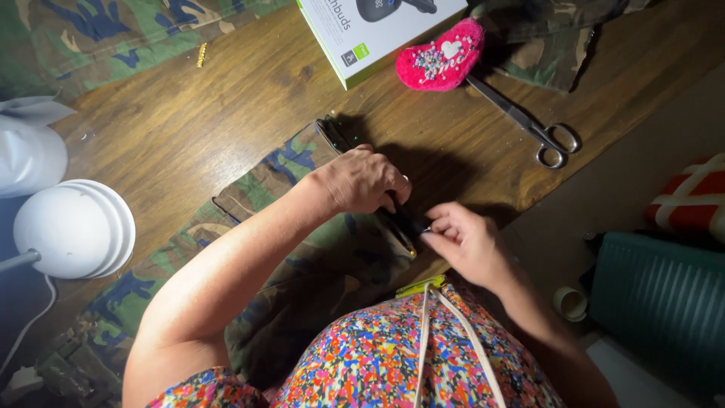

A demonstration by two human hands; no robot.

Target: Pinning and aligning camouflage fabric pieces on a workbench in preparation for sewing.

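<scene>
Pressing the camouflage fabric [302, 227] on the wooden table [226, 106], your left hand [362, 180] is closed on its folded edge; your right hand [464, 240] pinches something small there. Behind, a white-and-green box [362, 38] lies beside a pink pincushion [442, 57] full of pins.

One camera, worn on the head, looks steeply down from close above at the near edge of a wooden table [219, 113]. The wearer's own chest fills the near bottom; floor shows at right, a lamp [72, 227] at left.
</scene>
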